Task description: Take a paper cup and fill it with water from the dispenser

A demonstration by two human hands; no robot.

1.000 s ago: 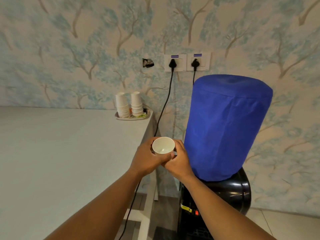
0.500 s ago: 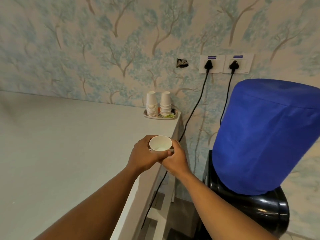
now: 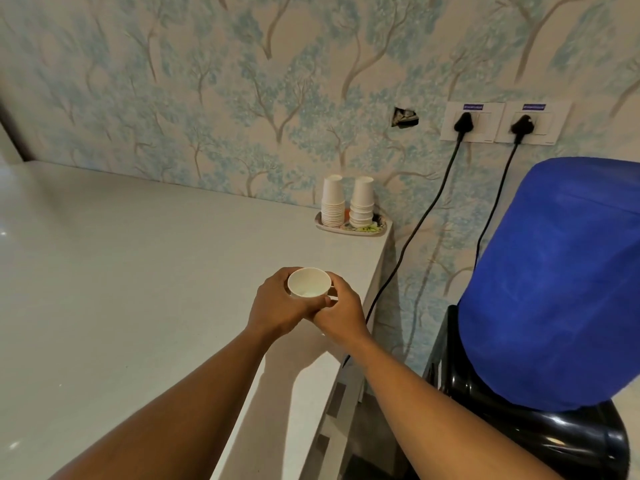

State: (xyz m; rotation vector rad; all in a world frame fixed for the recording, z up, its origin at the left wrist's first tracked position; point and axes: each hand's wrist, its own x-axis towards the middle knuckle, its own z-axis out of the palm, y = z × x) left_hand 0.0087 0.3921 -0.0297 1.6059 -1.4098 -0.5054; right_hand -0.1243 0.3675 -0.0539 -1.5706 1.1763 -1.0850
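A small white paper cup [image 3: 308,284] stands upright between both hands, above the right part of the white table [image 3: 121,271]. My left hand [image 3: 277,306] wraps its left side and my right hand [image 3: 341,311] grips its right side. Something pale lies at the cup's bottom; I cannot tell whether it is water. The water dispenser [image 3: 540,427] is black, at the lower right, with a blue-covered bottle [image 3: 561,282] on top. Its taps are hidden.
Two stacks of upside-down paper cups [image 3: 348,206] stand on a small tray [image 3: 349,230] at the table's far right corner. Two black cables [image 3: 415,230] hang from wall sockets [image 3: 498,123] between table and dispenser.
The view has swung left: the dispenser has slid to the right edge. Both hands with the cup have passed from beside the dispenser to above the table's right edge.
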